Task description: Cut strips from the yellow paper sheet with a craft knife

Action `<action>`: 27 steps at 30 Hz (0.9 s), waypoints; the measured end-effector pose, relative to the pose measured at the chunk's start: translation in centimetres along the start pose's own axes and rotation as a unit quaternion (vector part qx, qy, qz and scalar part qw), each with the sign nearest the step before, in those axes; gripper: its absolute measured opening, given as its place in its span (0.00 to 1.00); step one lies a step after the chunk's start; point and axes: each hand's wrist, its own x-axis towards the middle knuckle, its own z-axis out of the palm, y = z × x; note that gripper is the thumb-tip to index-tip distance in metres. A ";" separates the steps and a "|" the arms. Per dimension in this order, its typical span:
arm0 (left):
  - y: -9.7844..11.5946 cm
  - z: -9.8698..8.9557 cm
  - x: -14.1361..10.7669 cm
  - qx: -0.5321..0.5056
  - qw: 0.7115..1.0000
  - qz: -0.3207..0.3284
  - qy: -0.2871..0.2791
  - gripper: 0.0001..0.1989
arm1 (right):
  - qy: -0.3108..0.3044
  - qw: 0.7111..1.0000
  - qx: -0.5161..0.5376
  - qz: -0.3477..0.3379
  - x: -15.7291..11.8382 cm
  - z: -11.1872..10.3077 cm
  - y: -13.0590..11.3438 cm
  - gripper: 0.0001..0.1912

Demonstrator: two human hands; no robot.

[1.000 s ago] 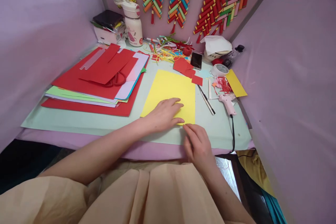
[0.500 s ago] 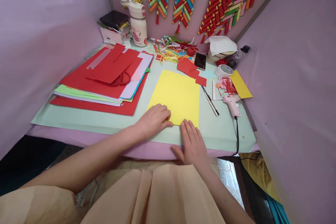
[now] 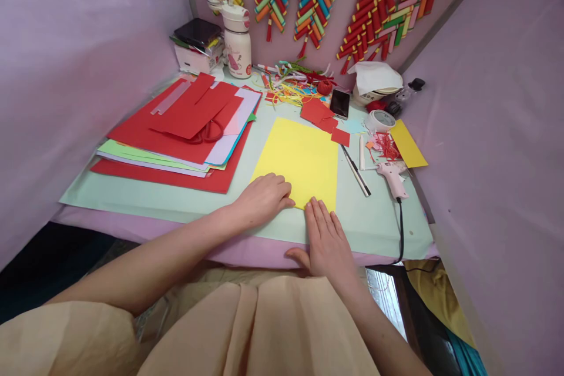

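Observation:
A yellow sheet of paper (image 3: 297, 155) lies flat at the middle of the table, its near edge close to me. My left hand (image 3: 265, 197) has its fingers curled on the sheet's near left part, closed on the paper edge. My right hand (image 3: 326, 235) rests flat with fingers stretched, the fingertips on the sheet's near right edge and the thumb apart. Right of the sheet lie a pen (image 3: 356, 171) and a small red paper square (image 3: 341, 137).
Stacked coloured papers (image 3: 185, 111) with red scissors (image 3: 210, 131) lie left. A bottle (image 3: 238, 50), paper scraps (image 3: 291, 93), phone (image 3: 339, 104) and covered bowl (image 3: 374, 82) stand or lie behind. A glue gun (image 3: 393, 179), its cord and a tape roll (image 3: 379, 121) are right.
The whole view has shifted slightly, so things appear a little further right. Both hands keep nearly the same places on the yellow sheet.

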 end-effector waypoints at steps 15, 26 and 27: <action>0.1 0.1 0.2 0.026 1.000 -0.002 -0.009 0.10 | -0.026 1.000 -0.004 0.003 0.4 -0.6 0.0 0.52; 0.6 0.3 0.1 0.054 0.998 -0.011 -0.010 0.10 | 0.042 0.999 0.014 -0.021 0.2 -1.0 0.0 0.50; 0.7 0.3 0.1 0.055 0.998 -0.015 -0.009 0.10 | 0.043 0.999 0.019 -0.026 0.3 -1.0 -0.2 0.49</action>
